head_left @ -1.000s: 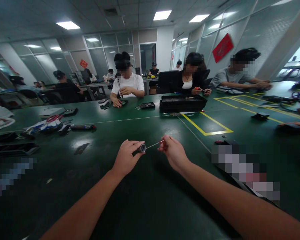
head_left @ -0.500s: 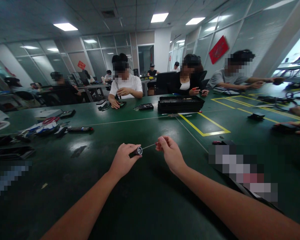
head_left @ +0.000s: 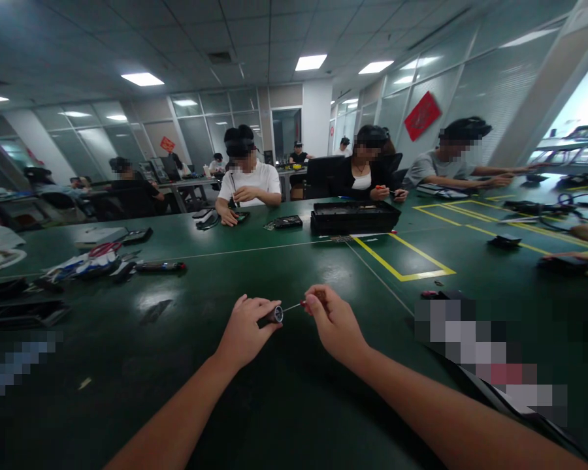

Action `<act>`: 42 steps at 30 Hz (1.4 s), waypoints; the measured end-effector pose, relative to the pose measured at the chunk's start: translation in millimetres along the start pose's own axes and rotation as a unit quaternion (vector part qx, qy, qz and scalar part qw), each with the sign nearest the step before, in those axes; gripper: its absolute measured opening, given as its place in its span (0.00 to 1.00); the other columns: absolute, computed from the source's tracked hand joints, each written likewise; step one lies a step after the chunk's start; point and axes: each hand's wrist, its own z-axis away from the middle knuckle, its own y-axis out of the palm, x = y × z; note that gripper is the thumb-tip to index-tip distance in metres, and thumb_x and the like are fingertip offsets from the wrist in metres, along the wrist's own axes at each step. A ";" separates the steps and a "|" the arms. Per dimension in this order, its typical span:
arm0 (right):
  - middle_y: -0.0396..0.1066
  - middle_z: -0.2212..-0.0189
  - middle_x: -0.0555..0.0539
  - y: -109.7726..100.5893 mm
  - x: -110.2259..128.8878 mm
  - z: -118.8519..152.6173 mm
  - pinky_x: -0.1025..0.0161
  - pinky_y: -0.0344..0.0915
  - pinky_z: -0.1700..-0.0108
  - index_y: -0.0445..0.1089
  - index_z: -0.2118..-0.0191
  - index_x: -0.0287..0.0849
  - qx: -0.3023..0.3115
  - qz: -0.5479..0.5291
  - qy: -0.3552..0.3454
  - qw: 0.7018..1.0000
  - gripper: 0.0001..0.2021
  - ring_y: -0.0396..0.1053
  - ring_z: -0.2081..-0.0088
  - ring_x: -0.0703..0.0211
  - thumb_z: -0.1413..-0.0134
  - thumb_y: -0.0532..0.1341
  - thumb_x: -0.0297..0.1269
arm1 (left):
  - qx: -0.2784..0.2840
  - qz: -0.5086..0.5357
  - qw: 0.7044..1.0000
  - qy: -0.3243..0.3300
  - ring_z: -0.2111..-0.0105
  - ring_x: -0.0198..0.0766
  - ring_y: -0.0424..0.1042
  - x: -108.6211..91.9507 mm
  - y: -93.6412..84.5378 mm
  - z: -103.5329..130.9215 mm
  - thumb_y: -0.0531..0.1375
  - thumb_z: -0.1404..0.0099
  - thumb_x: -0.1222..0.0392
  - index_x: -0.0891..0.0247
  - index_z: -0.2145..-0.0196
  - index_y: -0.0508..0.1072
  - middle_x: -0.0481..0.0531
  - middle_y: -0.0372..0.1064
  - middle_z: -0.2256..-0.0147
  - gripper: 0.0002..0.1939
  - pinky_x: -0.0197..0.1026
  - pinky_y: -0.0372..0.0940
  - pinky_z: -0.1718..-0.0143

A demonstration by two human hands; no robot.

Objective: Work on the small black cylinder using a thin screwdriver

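Note:
My left hand [head_left: 245, 329] is closed around a dark cylinder [head_left: 275, 314], whose round, light-rimmed end faces right. In my right hand [head_left: 336, 320], fingers pinched together, is a screwdriver with a reddish handle end [head_left: 304, 303] and a thin metal shaft [head_left: 291, 307]. The shaft points left, its tip at or close to the rimmed end of the cylinder; whether it touches is too small to tell. Both hands are above the green table [head_left: 274, 405].
A long black case [head_left: 355, 219] stands across the table, near yellow tape outlines [head_left: 426, 276]. Tools and cables [head_left: 100, 261] lie left, beside a dark cylindrical tool [head_left: 161, 267]. A blurred-out item [head_left: 475, 339] lies right. Several people sit opposite; another person's hand shows at the right edge.
The whole view has shifted, with the scene sitting lower. My right hand has come slightly closer to my left hand, so less of the shaft shows between them.

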 end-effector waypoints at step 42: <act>0.72 0.68 0.46 -7.3 4.5 -0.7 0.57 0.64 0.62 0.66 0.60 0.45 0.012 0.109 -0.075 0.991 0.07 0.71 0.66 0.54 0.33 0.52 0.38 | 0.030 -0.009 0.999 0.007 0.49 0.45 0.71 -1.9 3.2 -0.4 0.67 0.38 0.59 0.51 0.47 0.75 0.50 0.74 0.53 0.21 0.65 0.44 0.34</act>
